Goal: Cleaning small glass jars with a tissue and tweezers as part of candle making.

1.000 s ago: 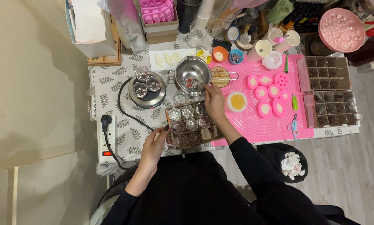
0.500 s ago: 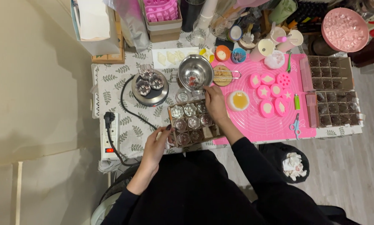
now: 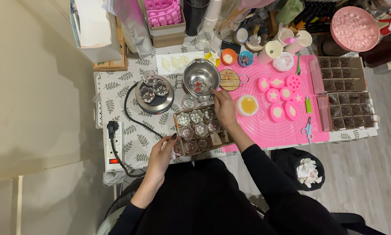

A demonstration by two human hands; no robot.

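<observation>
1. While the left hand (image 3: 163,154) rests at the near bench (image 3: 117,93) edge, its fingers curl narrow against the cardboard tray's (image 3: 203,129) near-left corner.
2. That tray holds small glass cups, mid-bench.
3. Beyond it, the right hand (image 3: 224,106) reaches the steel bowl's (image 3: 201,77) rim; I cannot tell whether its fingers pinch anything.
4. Farther right lies a pink mat (image 3: 269,126).

Home craft bench, candle or soap making by the look of it.
Small table with leaf-print cloth (image 3: 139,143), pink silicone mat (image 3: 265,126) with filled moulds (image 3: 277,112), electric hot plate (image 3: 155,96) far left, steel bowl (image 3: 201,78), partitioned boxes (image 3: 341,80) right; wood-look floor (image 3: 369,182).
</observation>
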